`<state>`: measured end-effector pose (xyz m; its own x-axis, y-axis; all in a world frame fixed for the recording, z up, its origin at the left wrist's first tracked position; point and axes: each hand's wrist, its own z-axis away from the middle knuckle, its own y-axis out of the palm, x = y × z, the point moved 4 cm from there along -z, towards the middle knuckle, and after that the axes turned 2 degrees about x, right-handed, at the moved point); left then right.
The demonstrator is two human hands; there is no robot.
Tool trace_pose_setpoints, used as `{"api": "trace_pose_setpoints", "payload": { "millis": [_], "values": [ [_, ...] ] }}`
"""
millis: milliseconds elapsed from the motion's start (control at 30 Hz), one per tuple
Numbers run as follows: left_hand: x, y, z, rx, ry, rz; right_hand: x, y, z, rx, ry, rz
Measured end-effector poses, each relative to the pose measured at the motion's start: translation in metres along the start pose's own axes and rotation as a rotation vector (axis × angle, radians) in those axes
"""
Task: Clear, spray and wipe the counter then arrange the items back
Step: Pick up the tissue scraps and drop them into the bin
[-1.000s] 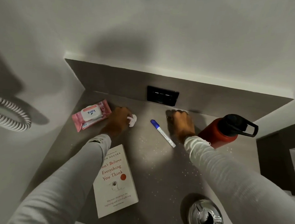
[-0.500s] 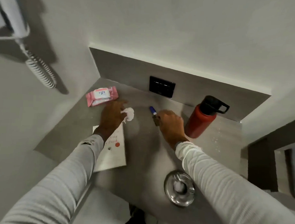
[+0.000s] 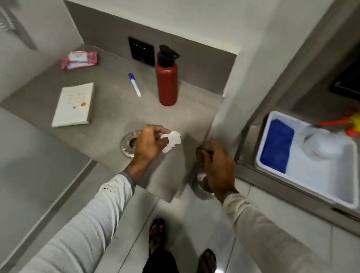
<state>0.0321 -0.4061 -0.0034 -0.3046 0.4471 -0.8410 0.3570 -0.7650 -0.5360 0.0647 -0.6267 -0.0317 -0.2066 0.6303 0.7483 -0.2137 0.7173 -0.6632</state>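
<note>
My left hand (image 3: 149,142) pinches a crumpled white tissue (image 3: 171,140) above the front edge of the grey counter (image 3: 114,104). My right hand (image 3: 217,167) is just past the counter's front right corner, its fingers curled round a small brown object (image 3: 203,151). On the counter lie a white book (image 3: 74,105), a blue-capped pen (image 3: 134,87) and a pink pack of wipes (image 3: 80,59). A red bottle (image 3: 166,80) with a black lid stands upright there. My left hand partly hides a metal ashtray (image 3: 126,144).
A round metal bin (image 3: 201,181) stands on the floor under my right hand. On a ledge to the right, a white tub (image 3: 309,183) holds a blue cloth (image 3: 277,149) and a spray bottle (image 3: 327,147). A black switch plate (image 3: 140,51) is on the back wall.
Both hands have drawn back from the rear of the counter to its front edge. The left one still holds the tissue and the right one now carries the small brown object.
</note>
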Motion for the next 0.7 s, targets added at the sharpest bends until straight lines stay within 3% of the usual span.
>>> {"api": "trace_pose_setpoints", "payload": {
  "millis": [133, 300, 467, 600, 700],
  "values": [
    [-0.01, 0.07, 0.049, 0.167, -0.065, 0.216, -0.078, -0.022, 0.046, -0.009, 0.16, -0.048],
    [0.03, 0.173, 0.107, 0.196, 0.006, 0.019, -0.174, -0.001, 0.071, 0.085, 0.381, -0.106],
    [0.123, 0.277, 0.102, 0.225, -0.239, -0.068, -0.272, 0.06, 0.059, 0.106, 0.581, -0.186],
    [0.204, 0.339, 0.048, 0.223, -0.584, 0.091, -0.34, 0.1, 0.025, 0.058, 0.718, -0.157],
    [0.257, 0.374, 0.006, 0.139, -0.64, 0.129, -0.385, 0.125, -0.013, 0.072, 0.795, -0.068]
  ]
}}
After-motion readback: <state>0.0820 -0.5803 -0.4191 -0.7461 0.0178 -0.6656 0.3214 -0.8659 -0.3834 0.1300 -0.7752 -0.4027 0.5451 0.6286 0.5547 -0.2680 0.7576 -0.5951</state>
